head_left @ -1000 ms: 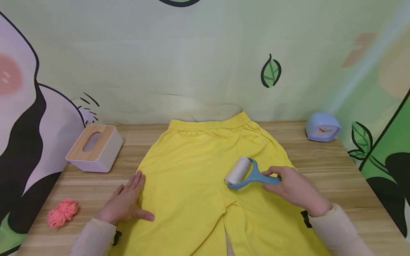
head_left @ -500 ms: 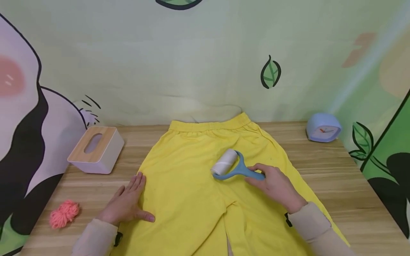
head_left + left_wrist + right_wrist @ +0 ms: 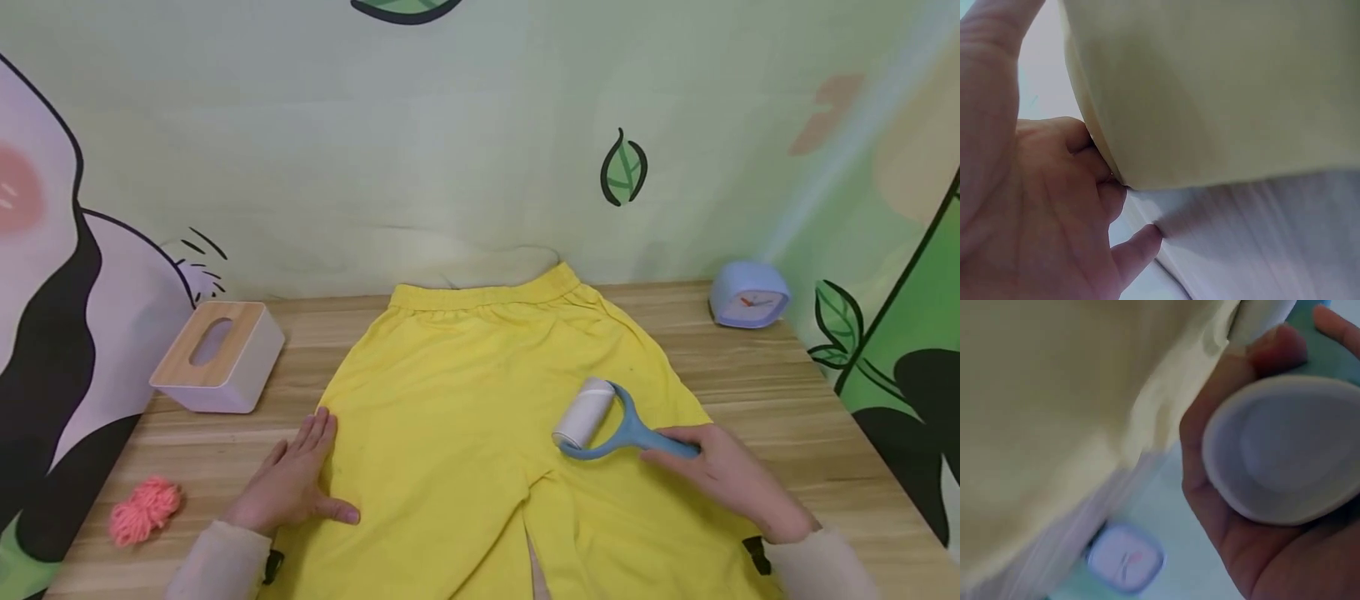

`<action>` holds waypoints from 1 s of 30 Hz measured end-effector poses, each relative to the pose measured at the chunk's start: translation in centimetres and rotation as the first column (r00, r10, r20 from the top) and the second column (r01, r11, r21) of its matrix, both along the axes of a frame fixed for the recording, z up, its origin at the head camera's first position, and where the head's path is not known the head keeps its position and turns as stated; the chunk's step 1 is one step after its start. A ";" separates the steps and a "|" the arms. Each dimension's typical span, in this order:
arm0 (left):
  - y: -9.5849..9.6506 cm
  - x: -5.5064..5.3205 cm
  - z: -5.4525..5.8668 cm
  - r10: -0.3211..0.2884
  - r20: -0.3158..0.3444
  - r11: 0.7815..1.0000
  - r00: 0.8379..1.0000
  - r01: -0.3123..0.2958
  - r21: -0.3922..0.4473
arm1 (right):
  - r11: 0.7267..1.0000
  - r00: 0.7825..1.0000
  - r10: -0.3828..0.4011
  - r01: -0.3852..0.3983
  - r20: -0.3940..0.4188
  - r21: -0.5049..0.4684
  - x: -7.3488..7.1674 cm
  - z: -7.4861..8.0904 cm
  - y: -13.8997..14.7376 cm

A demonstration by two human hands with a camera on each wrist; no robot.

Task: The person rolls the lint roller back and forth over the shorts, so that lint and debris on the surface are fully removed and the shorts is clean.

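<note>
Yellow elastic-waist trousers [image 3: 450, 392] lie spread on the wooden table, waistband toward the wall. My right hand [image 3: 731, 475] grips the blue handle of a lint roller [image 3: 587, 413], whose white roll rests over the right side of the trousers, above the crotch seam. In the right wrist view the hollow handle end [image 3: 1288, 450] sits in the palm with fingers curled round it. My left hand [image 3: 296, 479] lies flat with fingers spread on the left edge of the trousers. The left wrist view shows its fingertips [image 3: 1147, 240] at the fabric's edge and the table.
A white tissue box [image 3: 217, 357] with a wooden lid stands at the back left. In front of it lies a bundle of coral yarn [image 3: 145, 510]. A blue clock [image 3: 748, 294] stands at the back right. A painted wall [image 3: 465, 150] closes off the table's [image 3: 787, 417] far edge.
The lint roller moved up and left over the trousers, then back right and toward me with my right hand. My left hand stays in place; the head view shifted slightly.
</note>
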State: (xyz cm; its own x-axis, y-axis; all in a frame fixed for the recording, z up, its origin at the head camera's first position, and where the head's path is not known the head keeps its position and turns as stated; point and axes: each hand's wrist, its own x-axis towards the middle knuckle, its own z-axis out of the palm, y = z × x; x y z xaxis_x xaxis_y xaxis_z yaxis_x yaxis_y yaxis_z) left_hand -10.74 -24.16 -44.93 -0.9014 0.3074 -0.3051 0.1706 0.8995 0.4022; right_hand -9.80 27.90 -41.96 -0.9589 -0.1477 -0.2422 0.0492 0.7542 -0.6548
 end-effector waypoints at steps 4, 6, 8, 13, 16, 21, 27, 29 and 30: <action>0.1 0.0 -0.1 0.000 0.002 1.000 1.000 0.000 -0.001 | 0.999 0.996 -0.042 0.040 0.077 0.029 2.2 0.4 2.3; 0.1 0.0 -0.1 0.000 0.005 1.000 1.000 0.000 0.000 | 0.997 0.987 -0.065 0.059 0.144 0.041 3.3 0.8 3.5; 0.1 0.0 -0.1 0.002 0.008 1.000 1.000 -0.002 0.007 | 0.995 0.977 -0.084 0.071 0.196 0.070 4.4 1.1 4.8; 0.0 0.1 -0.1 0.001 0.001 1.000 1.000 -0.001 0.014 | 0.982 0.946 -0.124 0.073 0.299 0.176 6.7 1.4 7.9; -0.1 0.1 -0.2 0.004 -0.002 1.000 1.000 -0.004 0.010 | 0.970 0.919 -0.180 0.105 0.351 0.221 7.4 1.1 9.3; -0.2 0.2 -0.1 0.008 0.008 1.000 1.000 -0.008 0.010 | 0.955 0.919 -0.211 0.121 0.334 0.271 7.3 0.7 10.0; 0.0 0.1 0.0 -0.001 0.013 1.000 1.000 0.001 0.010 | 0.949 0.963 -0.179 0.115 0.203 0.292 6.7 2.1 8.2; 0.1 0.0 0.1 -0.002 0.010 1.000 1.000 0.002 0.010 | 0.958 0.976 -0.153 0.108 0.155 0.267 6.3 2.7 6.8; 0.1 0.0 0.1 -0.001 0.010 1.000 1.000 0.001 0.011 | 0.964 0.982 -0.138 0.102 0.132 0.246 6.0 3.0 6.1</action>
